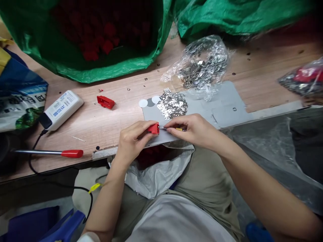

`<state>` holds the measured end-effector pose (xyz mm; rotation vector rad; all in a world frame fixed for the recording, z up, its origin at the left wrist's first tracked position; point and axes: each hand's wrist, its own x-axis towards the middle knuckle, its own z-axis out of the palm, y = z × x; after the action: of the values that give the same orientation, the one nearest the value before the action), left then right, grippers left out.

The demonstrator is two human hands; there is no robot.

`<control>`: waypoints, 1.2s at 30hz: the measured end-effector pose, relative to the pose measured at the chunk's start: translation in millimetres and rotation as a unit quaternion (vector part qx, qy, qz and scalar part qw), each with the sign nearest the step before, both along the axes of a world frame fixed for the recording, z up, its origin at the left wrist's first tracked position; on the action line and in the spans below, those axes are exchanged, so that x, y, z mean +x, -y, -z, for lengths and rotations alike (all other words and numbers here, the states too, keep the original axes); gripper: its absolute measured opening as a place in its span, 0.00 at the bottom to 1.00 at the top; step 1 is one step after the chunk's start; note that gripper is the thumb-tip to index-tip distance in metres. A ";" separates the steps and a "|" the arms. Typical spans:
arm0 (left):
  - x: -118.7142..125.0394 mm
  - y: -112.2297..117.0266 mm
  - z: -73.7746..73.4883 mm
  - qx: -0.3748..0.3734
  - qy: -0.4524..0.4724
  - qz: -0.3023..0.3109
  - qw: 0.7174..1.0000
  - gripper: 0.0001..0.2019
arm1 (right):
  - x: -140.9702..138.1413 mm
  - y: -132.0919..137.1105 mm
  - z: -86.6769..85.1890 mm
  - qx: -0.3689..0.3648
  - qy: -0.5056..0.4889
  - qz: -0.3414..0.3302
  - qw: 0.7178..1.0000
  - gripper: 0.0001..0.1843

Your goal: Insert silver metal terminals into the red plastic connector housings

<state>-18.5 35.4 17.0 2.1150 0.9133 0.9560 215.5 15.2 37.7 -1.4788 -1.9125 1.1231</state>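
Observation:
Between the thumb and fingers of my left hand [133, 136] is a small red plastic part [153, 128], its end facing right. My right hand [193, 129] pinches a thin screwdriver-like tool [179, 129] with a yellow section on its handle. The metal tip of this tool points left, at the end of the red part; whether it touches is too small to tell. Just beyond both hands, a pile of small shiny metal pieces [173, 104] lies on a grey sheet [199, 109]. Another red plastic part [105, 102] rests on the table to the left.
A green bag [101, 75] of red parts stands at the back. A clear plastic bag [204, 64] of metal pieces sits behind the pile. At left are a white corded box [64, 109] and a red-handled lever [72, 153]. A white bag [153, 178] hangs open below the table edge.

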 end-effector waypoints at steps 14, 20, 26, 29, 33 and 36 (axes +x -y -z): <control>-0.1 0.6 0.7 -0.005 -0.036 -0.010 0.999 0.15 | -7.2 -0.4 3.1 0.071 0.016 -0.003 0.997 0.09; 0.0 0.1 -1.6 -0.005 -0.050 -0.014 0.999 0.14 | -11.9 1.1 7.9 0.102 0.037 0.006 0.994 0.07; 0.0 -0.4 -1.9 -0.003 -0.038 -0.015 0.999 0.14 | -7.6 -0.4 7.4 0.074 0.000 0.001 0.997 0.08; -0.1 0.2 -0.9 -0.007 -0.033 -0.010 0.999 0.14 | -8.0 -0.5 7.0 0.082 0.008 0.002 0.997 0.08; 0.0 0.4 -0.1 -0.001 -0.041 -0.012 0.999 0.14 | -10.2 -0.7 7.8 0.102 0.032 -0.006 0.994 0.07; 0.3 0.0 -0.2 0.000 -0.047 -0.014 0.999 0.14 | -12.2 -0.9 8.4 0.103 0.055 -0.007 0.993 0.06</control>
<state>-18.2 35.4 17.2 2.1681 0.9905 0.8769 203.3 16.0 29.3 -1.4409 -2.0484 0.8364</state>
